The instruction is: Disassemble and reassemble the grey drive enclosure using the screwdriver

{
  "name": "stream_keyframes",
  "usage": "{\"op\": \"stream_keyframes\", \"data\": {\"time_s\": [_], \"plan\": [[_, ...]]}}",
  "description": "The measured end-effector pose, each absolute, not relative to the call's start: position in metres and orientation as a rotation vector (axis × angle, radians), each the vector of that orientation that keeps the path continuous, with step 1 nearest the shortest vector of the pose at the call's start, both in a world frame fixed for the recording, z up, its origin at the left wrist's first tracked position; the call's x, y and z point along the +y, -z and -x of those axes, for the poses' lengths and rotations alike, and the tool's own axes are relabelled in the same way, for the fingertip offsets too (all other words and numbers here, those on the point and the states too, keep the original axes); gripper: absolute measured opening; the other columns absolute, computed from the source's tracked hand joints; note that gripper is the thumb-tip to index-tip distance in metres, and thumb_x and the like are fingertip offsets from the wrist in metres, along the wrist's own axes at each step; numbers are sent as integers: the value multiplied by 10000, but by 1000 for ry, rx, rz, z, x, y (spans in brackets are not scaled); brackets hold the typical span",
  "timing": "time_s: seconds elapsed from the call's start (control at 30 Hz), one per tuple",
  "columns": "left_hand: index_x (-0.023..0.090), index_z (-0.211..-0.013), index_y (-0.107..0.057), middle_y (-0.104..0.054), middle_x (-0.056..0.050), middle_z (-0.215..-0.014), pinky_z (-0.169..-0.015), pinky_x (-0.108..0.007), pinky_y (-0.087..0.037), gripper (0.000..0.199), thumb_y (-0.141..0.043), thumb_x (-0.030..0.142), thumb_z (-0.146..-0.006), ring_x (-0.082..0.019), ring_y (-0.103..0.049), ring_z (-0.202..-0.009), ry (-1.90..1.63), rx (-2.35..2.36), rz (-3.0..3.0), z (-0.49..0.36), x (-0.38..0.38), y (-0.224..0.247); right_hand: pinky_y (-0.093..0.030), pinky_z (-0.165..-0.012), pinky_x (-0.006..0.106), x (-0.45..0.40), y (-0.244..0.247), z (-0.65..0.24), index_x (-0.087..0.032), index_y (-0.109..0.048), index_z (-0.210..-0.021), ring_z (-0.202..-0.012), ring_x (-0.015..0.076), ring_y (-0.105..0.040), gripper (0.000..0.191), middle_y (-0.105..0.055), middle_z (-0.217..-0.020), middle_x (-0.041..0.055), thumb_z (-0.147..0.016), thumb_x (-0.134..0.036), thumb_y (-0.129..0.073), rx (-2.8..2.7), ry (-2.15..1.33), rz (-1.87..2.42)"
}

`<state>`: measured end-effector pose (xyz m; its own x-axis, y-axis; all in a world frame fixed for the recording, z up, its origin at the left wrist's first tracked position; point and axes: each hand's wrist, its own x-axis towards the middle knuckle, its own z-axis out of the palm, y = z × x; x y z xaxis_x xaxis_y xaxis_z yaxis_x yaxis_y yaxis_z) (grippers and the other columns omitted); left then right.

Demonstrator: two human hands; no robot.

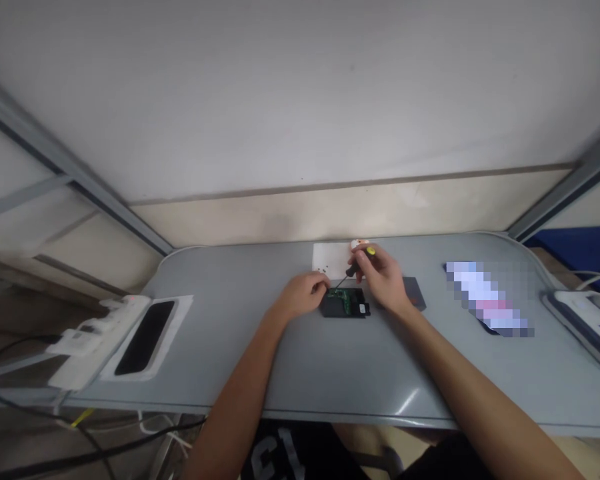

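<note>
A small black device with an exposed green circuit board (347,303) lies on the grey table. My right hand (380,277) is closed around a dark screwdriver (353,269) with a yellow cap, its thin shaft slanting down to the board's upper left part. At the device's upper left corner is my left hand (306,293), fingers bent together and touching the edge; whether they pinch anything is too small to tell. Behind the device, a white sheet (330,257) carries several tiny dark pieces. A dark flat panel (414,293) lies partly behind my right wrist.
On the left are a black phone (146,337) on white paper and a white power strip (97,340) with plugs and cables. A lit, pixelated phone (487,297) and a white-and-grey device (587,323) stand right. A small white-orange object (359,243) is behind my right hand.
</note>
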<state>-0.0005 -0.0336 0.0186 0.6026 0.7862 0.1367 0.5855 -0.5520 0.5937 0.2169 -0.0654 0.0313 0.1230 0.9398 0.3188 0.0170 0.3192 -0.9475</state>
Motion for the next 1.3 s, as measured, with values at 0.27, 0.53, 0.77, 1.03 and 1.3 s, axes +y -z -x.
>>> {"op": "stream_keyframes", "data": {"time_s": [0.27,0.53,0.77,1.03,1.3], "plan": [[220,-955,-755,-769,-17,-954,-783,-277,-497,282,-497,117,-910,-174,-685,-847,-552,1069,-2331,0,-36,-19,-505,-519,237,-67,-34,-215,-200,-661,-987,-662,129,-619,365,-668,-869,34,-933,-561,-649,-1235,-862,1021],[217,-950,-769,-769,-26,-954,-788,-277,-508,279,-520,102,-898,-174,-678,-842,-597,1021,-2340,1,-39,-20,-506,-515,247,-69,-35,-215,-199,-665,-973,-603,110,-583,365,-673,-889,36,-930,-562,-651,-1281,-819,1035],[227,-953,-786,-770,-28,-962,-770,-282,-505,287,-533,106,-893,-178,-676,-827,-556,1047,-2372,1,-40,-21,-512,-502,255,-71,-34,-213,-207,-670,-985,-577,109,-573,368,-686,-875,34,-927,-570,-648,-1295,-814,1057],[221,-984,-777,-778,-30,-961,-740,-276,-504,262,-556,121,-886,-174,-676,-797,-565,1071,-2350,1,-40,-21,-509,-508,252,-70,-32,-213,-211,-672,-982,-588,108,-585,346,-682,-880,28,-924,-552,-664,-1292,-823,1047],[218,-975,-785,-784,-37,-975,-768,-278,-524,280,-559,98,-862,-182,-689,-837,-564,1042,-2305,0,-39,-21,-525,-522,269,-73,-35,-212,-212,-686,-998,-604,128,-600,362,-702,-866,37,-913,-564,-665,-1319,-828,1087]]}}
